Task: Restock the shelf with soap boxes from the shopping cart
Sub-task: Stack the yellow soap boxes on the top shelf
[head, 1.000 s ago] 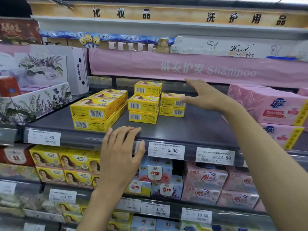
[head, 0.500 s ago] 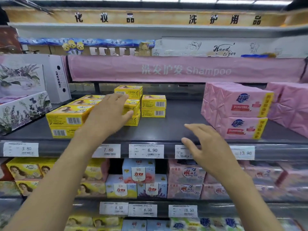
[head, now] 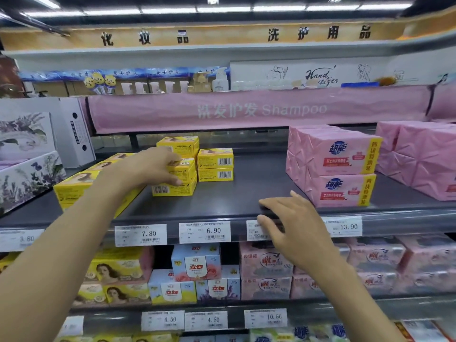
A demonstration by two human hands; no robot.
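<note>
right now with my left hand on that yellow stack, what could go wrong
The left hand grips the yellow stack partway up; pulling could tip the top box or nudge the neighbouring pair. The right hand rests over a price tag on the shelf edge and might knock it loose.

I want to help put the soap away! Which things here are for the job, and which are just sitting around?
For the job: left hand gripping the stacked yellow soap boxes; right hand resting on the edge of the shelf.

Just sitting there: pink soap packs; price tags; blue boxes below; flowery boxes; Shampoo banner.
</note>
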